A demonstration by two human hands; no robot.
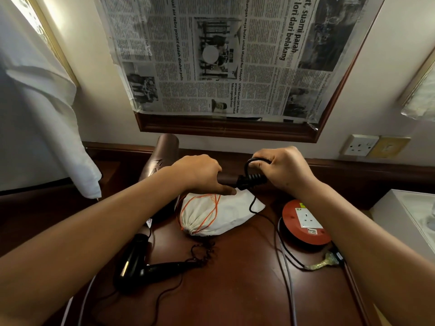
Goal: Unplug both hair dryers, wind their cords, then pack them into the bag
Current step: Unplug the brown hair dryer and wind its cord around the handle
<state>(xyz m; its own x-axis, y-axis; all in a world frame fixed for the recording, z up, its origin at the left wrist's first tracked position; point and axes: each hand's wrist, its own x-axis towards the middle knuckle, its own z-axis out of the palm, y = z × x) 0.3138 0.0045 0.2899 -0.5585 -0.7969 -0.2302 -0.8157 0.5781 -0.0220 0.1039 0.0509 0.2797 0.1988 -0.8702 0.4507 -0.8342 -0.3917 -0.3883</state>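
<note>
Over the desk: we steadied the brown dryer by its handle, left hand wrapped round it.
Right hand: pinched its cord, looping it to wind.
Black dryer: lay nearer, cord loose.
Bag: between them, still cinched, waiting.

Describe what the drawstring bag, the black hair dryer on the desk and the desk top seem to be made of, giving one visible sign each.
Drawstring bag: off-white woven cloth, probably cotton; it creases softly and gathers at its orange cord.
Black hair dryer: likely moulded plastic, semi-gloss; smooth, with a light streak on its barrel.
Desk top: dark reddish wood or veneer, seemingly varnished; it has a faint sheen.
</note>
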